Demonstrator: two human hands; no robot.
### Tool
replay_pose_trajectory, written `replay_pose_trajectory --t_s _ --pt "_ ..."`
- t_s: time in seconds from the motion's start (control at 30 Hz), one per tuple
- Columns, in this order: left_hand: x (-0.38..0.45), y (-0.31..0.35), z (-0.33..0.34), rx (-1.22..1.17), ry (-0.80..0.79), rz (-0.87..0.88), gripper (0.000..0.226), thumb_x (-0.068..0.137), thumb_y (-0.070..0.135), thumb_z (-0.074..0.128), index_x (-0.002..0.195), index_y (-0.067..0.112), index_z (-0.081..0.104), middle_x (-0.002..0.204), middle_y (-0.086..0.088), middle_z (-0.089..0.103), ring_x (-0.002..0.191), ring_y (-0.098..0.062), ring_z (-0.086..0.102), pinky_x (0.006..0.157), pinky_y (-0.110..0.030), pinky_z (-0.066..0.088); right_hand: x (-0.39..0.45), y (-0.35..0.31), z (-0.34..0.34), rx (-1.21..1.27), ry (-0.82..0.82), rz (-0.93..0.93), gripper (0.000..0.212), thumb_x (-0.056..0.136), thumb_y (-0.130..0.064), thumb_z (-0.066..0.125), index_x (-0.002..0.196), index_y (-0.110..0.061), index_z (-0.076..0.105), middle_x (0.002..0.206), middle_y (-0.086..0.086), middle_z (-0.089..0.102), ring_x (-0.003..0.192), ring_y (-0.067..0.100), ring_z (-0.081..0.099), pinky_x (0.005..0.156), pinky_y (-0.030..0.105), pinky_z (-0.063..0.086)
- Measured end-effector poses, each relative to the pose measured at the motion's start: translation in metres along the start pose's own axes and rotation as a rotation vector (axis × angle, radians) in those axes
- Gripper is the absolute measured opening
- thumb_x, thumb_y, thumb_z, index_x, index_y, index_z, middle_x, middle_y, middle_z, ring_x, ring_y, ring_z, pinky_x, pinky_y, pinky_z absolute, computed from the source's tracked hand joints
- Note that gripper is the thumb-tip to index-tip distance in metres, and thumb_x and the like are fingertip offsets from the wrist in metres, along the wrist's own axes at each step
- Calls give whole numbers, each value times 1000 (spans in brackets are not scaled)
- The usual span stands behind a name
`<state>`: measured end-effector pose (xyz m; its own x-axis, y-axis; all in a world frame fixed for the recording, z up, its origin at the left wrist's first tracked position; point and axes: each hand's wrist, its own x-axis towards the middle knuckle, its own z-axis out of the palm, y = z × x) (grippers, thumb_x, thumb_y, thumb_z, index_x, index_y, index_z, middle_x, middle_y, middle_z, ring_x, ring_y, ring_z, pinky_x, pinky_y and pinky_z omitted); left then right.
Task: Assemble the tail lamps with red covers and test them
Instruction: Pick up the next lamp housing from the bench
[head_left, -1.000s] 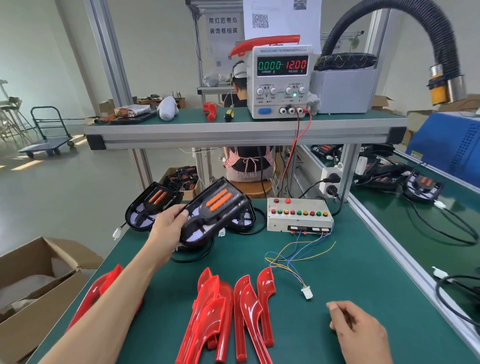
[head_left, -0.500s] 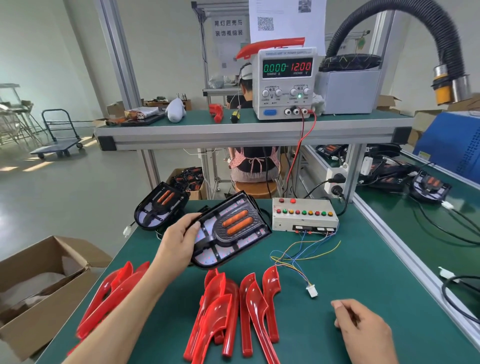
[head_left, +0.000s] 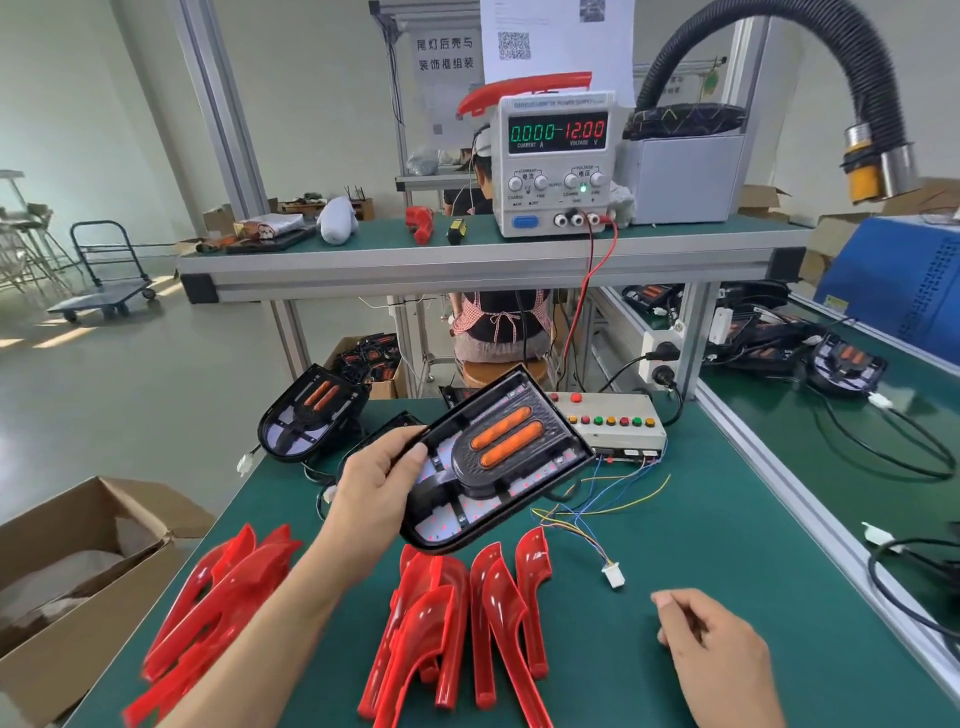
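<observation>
My left hand (head_left: 376, 486) grips a black tail lamp housing (head_left: 498, 460) with two orange strips by its left edge, holding it tilted above the green table (head_left: 727, 597). Just below it lie several red covers (head_left: 467, 623), and another pile of red covers (head_left: 223, 603) lies at the table's left edge. A second black lamp housing (head_left: 309, 413) rests at the far left of the table. My right hand (head_left: 717, 654) rests on the table at lower right, fingers loosely curled, holding nothing. A white connector (head_left: 614, 577) on coloured wires lies beside it.
A button test box (head_left: 608, 421) sits behind the held lamp. A power supply (head_left: 556, 166) reading 12.00 V stands on the upper shelf. An open cardboard box (head_left: 78, 571) is left of the table. More lamps (head_left: 841, 364) and cables lie on the right bench. A person sits behind the shelf.
My left hand has brought the lamp housing from the back of the table towards me and turned it face up over the red covers. The right hand has stayed where it was.
</observation>
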<state>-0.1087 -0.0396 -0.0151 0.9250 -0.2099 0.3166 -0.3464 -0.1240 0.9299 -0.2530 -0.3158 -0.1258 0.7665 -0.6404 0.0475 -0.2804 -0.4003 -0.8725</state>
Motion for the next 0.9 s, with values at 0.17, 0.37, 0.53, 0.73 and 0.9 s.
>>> replay_pose_trajectory --t_s 0.17,0.37,0.53,0.73,0.9 --pt "-33 9 38 -445 -38 -202 25 102 6 48 113 8 71 111 -19 74 97 -28 71 83 -33 58 -6 -1 -2 218 132 -15 14 94 -16 69 102 -27 74 94 -8 71 89 11 66 82 28 55" --pt "-71 7 83 -429 -110 -223 26 103 4 49 108 10 74 105 -17 76 89 -25 73 76 -31 57 -9 -18 -17 500 139 -87 41 110 -22 42 149 -35 44 148 -17 40 128 -10 45 105 14 27" --pt "-54 19 68 0 -293 -27 30 105 9 50 109 28 73 106 3 76 98 -15 70 88 -29 55 15 -21 -86 1056 270 91 35 104 -37 38 111 -25 70 122 -2 72 120 20 67 95 33 57" --pt "-33 52 67 494 -653 270 24 105 18 49 122 24 65 113 15 69 109 -3 62 99 -28 46 22 -19 -116 341 -216 -229 60 96 -74 31 129 -37 65 138 -26 60 139 -4 43 119 32 29" --pt "-24 79 85 574 -824 420 25 106 18 48 124 22 64 113 10 69 105 -5 62 94 -26 47 18 -60 -113 -125 -650 -425 45 85 -76 45 124 -60 61 129 -36 61 127 -12 51 108 14 36"
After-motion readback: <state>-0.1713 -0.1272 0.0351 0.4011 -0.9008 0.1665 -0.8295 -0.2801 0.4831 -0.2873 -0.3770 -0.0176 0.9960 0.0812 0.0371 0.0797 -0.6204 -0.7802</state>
